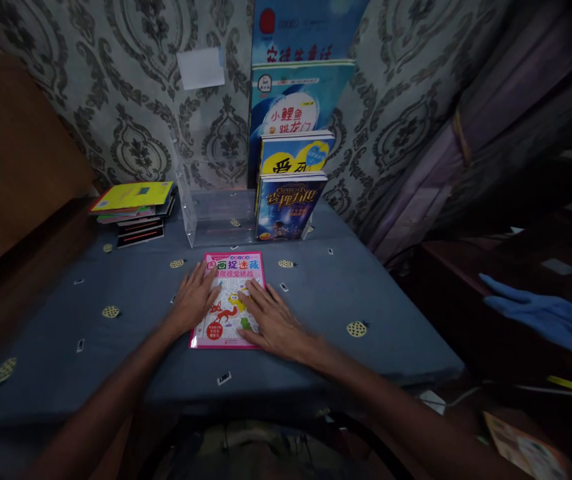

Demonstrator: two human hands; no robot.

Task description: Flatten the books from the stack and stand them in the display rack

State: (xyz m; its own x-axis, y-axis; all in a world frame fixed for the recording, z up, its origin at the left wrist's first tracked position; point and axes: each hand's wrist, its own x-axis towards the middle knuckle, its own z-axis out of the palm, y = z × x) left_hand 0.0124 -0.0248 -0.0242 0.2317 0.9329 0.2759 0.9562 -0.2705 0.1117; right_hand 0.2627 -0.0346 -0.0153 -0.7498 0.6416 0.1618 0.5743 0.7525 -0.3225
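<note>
A pink-bordered children's book [226, 325] lies closed on the blue tablecloth, cover up, with a red fox and a yellow figure on it. My left hand [193, 299] rests on its left edge, fingers stretched out. Flat across the right side of the cover lies my right hand [277, 325], its fingers spread. Neither hand grips the book. Just behind it stands a clear acrylic rack [216, 217]. Books fill the rack's right side, the front one a dark blue book [286, 208]; parts of the taller books behind are hidden.
At the table's back left is a stack of books [133, 198] topped by a yellow one. A white card [201, 69] shows above the rack, before the patterned wall. A blue glove [541, 313] lies off the table [391, 320] to the right, near a tied purple curtain [426, 180].
</note>
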